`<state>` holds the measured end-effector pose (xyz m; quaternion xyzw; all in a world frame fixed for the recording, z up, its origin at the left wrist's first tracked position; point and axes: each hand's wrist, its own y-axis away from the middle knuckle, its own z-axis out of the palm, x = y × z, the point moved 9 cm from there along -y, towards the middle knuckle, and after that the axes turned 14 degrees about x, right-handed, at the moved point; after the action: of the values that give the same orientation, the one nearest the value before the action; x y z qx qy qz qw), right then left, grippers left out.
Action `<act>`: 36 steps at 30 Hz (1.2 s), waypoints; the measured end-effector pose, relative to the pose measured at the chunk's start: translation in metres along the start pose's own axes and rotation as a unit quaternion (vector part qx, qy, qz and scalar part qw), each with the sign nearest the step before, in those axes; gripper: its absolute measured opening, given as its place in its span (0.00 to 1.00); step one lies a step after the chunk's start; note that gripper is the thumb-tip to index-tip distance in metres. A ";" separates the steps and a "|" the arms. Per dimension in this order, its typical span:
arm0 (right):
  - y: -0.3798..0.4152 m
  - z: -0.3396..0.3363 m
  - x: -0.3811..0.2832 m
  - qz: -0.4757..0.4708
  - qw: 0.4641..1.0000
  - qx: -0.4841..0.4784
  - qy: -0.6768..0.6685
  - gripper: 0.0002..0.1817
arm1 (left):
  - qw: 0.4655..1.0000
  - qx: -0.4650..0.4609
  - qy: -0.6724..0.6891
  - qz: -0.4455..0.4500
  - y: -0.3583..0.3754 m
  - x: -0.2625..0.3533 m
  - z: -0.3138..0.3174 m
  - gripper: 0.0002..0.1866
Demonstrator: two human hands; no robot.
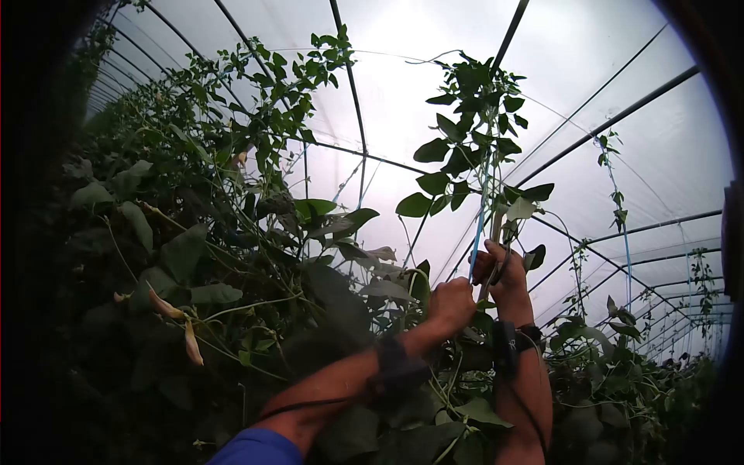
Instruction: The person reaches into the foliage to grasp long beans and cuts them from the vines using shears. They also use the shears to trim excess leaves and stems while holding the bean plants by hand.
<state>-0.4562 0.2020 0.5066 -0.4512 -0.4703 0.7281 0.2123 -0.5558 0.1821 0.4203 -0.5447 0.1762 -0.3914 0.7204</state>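
My left hand (453,306) is closed in a fist, with the lower part of a blue twine (481,205) running down into it. Just above and to the right, my right hand (505,270) is raised with its fingers curled around the stems of a climbing bean vine (496,225). Some fingertips are hidden behind the stems and twine. The vine rises along the twine to a leafy top (469,147). Dark bands with cables are strapped on both wrists.
Dense bean foliage (186,256) fills the left side, with several pale, dry pods (193,343) hanging in it. Dark metal hoops (353,85) carry the plastic greenhouse roof. A thin wire (372,53) crosses overhead. On the right, vines climb another blue string (625,232).
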 end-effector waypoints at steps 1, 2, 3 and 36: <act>0.001 0.000 0.002 0.002 1.000 0.000 0.000 0.14 | 1.000 0.000 -0.001 -0.002 0.003 0.002 -0.002 0.13; 0.001 0.003 0.005 0.014 0.999 -0.005 -0.031 0.13 | 1.000 -0.009 -0.003 0.003 0.007 0.004 -0.002 0.13; 0.000 0.007 0.008 0.025 0.997 -0.013 -0.066 0.13 | 1.000 -0.015 -0.008 0.011 0.007 0.007 -0.005 0.13; 0.066 0.046 0.010 -0.002 0.957 -0.050 -0.286 0.10 | 0.844 -0.173 0.469 -0.197 -0.189 0.047 0.068 0.15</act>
<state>-0.4927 0.1560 0.4505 -0.2333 -0.5476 0.8022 0.0477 -0.5499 0.1717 0.6265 -0.4353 0.4469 -0.6968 0.3540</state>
